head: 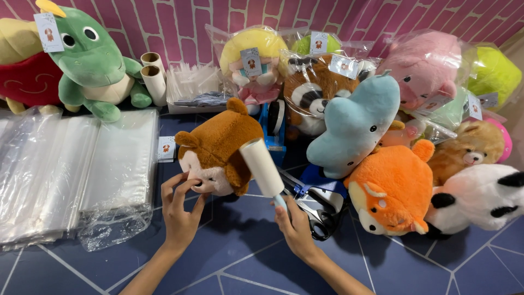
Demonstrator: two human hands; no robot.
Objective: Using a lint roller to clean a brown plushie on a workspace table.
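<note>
My left hand [180,210] has its fingertips spread and pressed against the pale face of the brown, round-eared plush monkey toy [221,147], steadying it from below; the fingers are open, cupping rather than clamping. My right hand [296,226] is closed around the light blue plastic handle of the white cylindrical lint roller [262,166], whose sticky paper drum lies tilted against the monkey's right flank, touching the fur.

The monkey sits on the dark blue tiled mat [240,257], just in front of me. I judge it light and very soft: it gives under my fingertips, so it wants support at the firm seam of the face or under the chin, not a pinch of loose pile. The fur is short and fuzzy, not slippery. The roller is stiff and light, its paper tacky, so the handle is the only place to hold it.

Left of the monkey lies a stack of clear, glossy plastic bags [71,169], slick and crinkly. Just right of the monkey, beside my right hand, are black-handled scissors [322,216]. Further right of the monkey crowd an orange plush fox [393,191] and a pale blue plush whale [355,125]. Behind the monkey sit a blue tape dispenser [275,128] and, to the far left, a green plush dinosaur [93,65] beside two cardboard tubes [154,74].
</note>
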